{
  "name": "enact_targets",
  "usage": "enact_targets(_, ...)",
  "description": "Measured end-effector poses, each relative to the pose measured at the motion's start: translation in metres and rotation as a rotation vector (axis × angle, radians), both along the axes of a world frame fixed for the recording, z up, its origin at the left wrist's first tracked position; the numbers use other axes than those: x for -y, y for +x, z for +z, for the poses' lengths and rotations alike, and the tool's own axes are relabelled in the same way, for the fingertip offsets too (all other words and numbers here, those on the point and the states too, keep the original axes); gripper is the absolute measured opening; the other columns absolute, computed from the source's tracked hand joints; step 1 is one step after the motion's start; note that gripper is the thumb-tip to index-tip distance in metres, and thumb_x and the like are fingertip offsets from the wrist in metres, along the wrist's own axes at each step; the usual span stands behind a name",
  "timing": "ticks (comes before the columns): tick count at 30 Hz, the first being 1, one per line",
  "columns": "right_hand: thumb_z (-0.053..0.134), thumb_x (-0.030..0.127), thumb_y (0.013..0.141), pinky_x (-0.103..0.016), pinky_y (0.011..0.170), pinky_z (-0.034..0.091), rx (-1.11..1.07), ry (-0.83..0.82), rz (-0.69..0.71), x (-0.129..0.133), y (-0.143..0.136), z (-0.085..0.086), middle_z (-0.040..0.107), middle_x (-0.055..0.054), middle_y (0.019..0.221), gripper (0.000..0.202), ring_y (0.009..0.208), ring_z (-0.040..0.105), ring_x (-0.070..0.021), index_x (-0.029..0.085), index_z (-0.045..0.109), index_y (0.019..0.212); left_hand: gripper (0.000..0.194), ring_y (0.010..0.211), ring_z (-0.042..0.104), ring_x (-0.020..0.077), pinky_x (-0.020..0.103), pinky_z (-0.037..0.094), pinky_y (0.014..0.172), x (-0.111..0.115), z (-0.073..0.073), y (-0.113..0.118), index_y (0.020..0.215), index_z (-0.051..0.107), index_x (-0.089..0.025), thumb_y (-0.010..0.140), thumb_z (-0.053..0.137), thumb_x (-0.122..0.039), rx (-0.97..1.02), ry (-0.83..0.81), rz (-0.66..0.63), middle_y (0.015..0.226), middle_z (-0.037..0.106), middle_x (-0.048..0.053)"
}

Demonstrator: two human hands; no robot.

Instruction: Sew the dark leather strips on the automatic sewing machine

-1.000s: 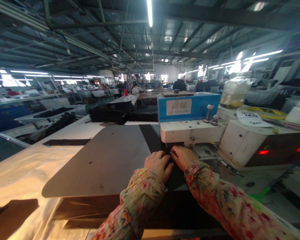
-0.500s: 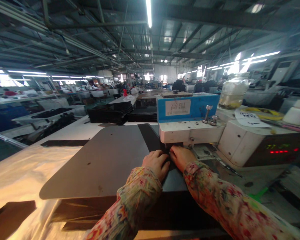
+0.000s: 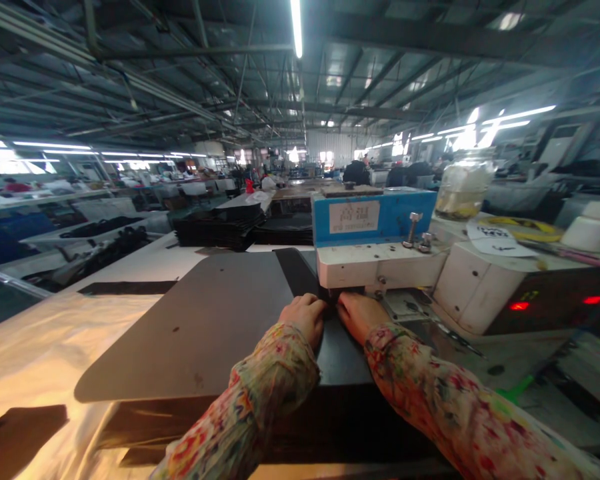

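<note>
A black strip of material lies along the right side of the grey metal plate and runs toward the pressing head of a blue and white machine. My left hand rests on the near end of the strip, its fingers curled and closed on it. Close to its right, my right hand has bent fingers at the strip's edge, just below the machine head. Both sets of fingertips are partly hidden, and a narrow gap separates the hands.
Stacks of black sheets stand behind the plate. On the right are a control box with a lit display, a glass jar and a green-handled tool. Another dark strip lies on the left of the table.
My left hand has shifted slightly left, widening the gap between the hands. My right hand has hardly moved. The red lights on the control box display have changed.
</note>
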State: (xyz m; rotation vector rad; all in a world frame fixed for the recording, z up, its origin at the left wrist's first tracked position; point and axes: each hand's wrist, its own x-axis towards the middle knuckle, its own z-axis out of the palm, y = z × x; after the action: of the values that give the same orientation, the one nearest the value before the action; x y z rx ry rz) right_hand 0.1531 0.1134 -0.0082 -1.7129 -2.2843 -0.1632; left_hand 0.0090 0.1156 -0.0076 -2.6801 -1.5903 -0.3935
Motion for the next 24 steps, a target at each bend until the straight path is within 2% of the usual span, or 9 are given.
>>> enact_targets(6, 0.04, 0.019, 0.079, -0.024, 0.052, 0.035, 0.003, 0.015, 0.009, 0.0, 0.0, -0.001, 0.06, -0.004, 0.079, 0.012, 0.07, 0.057, -0.0167, 0.018, 0.053, 0.078, 0.029, 0.09, 0.047, 0.0183, 0.029, 0.041, 0.076, -0.015, -0.002, -0.003, 0.098, 0.054, -0.024, 0.075, 0.037, -0.02, -0.023, 0.021, 0.03, 0.101, 0.052, 0.002)
enact_targets(10, 0.04, 0.017, 0.079, -0.024, 0.055, 0.037, -0.036, 0.048, 0.05, 0.003, 0.003, -0.004, 0.058, -0.004, 0.077, 0.014, 0.068, 0.056, -0.0157, 0.017, 0.054, 0.077, 0.028, 0.091, 0.047, 0.0186, 0.03, 0.042, 0.074, -0.031, -0.003, -0.01, 0.099, 0.053, -0.028, 0.078, 0.034, -0.025, -0.06, 0.026, 0.097, 0.102, 0.051, 0.001)
enact_targets(14, 0.045, 0.014, 0.076, -0.024, 0.066, 0.04, -0.168, 0.028, 0.152, 0.017, 0.01, -0.009, 0.055, -0.006, 0.08, 0.013, 0.076, 0.052, -0.0157, 0.015, 0.057, 0.08, 0.029, 0.094, 0.046, 0.0212, 0.033, 0.043, 0.071, -0.042, 0.0, -0.027, 0.1, 0.053, -0.029, 0.079, 0.033, -0.027, -0.12, 0.002, 0.155, 0.104, 0.05, 0.002)
enact_targets(18, 0.044, 0.011, 0.075, -0.026, 0.072, 0.04, -0.345, 0.052, 0.291, 0.038, 0.019, -0.015, 0.053, -0.006, 0.082, 0.016, 0.079, 0.049, -0.0155, 0.014, 0.057, 0.085, 0.029, 0.093, 0.048, 0.0191, 0.029, 0.041, 0.076, -0.046, 0.008, -0.041, 0.101, 0.053, -0.028, 0.078, 0.036, -0.026, -0.202, -0.043, 0.11, 0.103, 0.052, 0.002)
enact_targets(21, 0.04, 0.012, 0.077, -0.028, 0.072, 0.04, -0.424, 0.091, 0.333, 0.047, 0.023, -0.018, 0.052, -0.005, 0.082, 0.017, 0.078, 0.048, -0.0157, 0.015, 0.056, 0.084, 0.029, 0.092, 0.05, 0.0204, 0.03, 0.041, 0.078, -0.05, 0.015, -0.036, 0.1, 0.056, -0.023, 0.076, 0.04, -0.029, -0.296, -0.1, 0.076, 0.101, 0.054, 0.006)
enact_targets(24, 0.04, 0.012, 0.077, -0.029, 0.071, 0.04, -0.436, 0.113, 0.33, 0.048, 0.024, -0.021, 0.051, -0.005, 0.08, 0.017, 0.078, 0.048, -0.0162, 0.016, 0.056, 0.081, 0.025, 0.084, 0.054, 0.0264, 0.035, 0.044, 0.068, -0.053, 0.02, -0.021, 0.09, 0.061, -0.015, 0.069, 0.049, -0.02, -0.399, -0.188, 0.101, 0.091, 0.057, 0.012)
